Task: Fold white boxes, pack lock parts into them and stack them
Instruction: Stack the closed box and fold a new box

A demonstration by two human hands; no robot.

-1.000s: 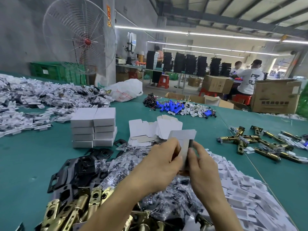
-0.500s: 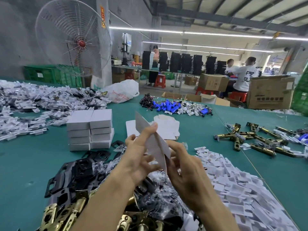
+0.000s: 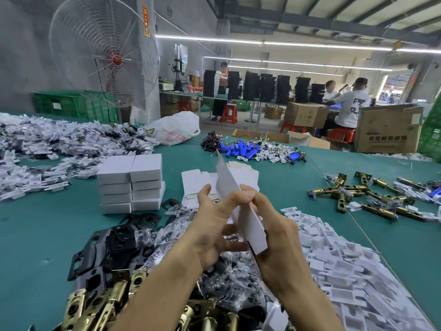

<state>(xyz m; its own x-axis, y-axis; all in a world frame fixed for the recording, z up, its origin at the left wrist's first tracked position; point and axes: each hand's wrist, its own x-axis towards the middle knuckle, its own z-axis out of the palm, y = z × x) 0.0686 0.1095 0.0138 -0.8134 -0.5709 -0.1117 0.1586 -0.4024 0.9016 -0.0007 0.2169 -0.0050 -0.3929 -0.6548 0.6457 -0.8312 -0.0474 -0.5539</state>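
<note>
A flat white box blank (image 3: 232, 194) is held tilted, edge-on, above the green table (image 3: 43, 235). My right hand (image 3: 274, 232) grips its lower part, thumb on top. My left hand (image 3: 214, 223) touches its left face, fingers spread and mostly straight. Behind it lies a pile of flat blanks (image 3: 198, 182). Two stacks of folded white boxes (image 3: 131, 182) stand to the left. Black plates (image 3: 114, 244), bagged screws (image 3: 229, 278) and brass latches (image 3: 100, 304) lie under my arms.
A heap of white plastic inserts (image 3: 346, 266) spreads at the right. More brass latches (image 3: 372, 197) lie at the far right, blue cylinders (image 3: 241, 149) at the back, a mixed pile (image 3: 47, 144) at the left. Cardboard cartons, a fan and seated people are beyond the table.
The blank has turned from facing me to tilted edge-on. Both hands have shifted along it, and my left fingers have spread out against its side.
</note>
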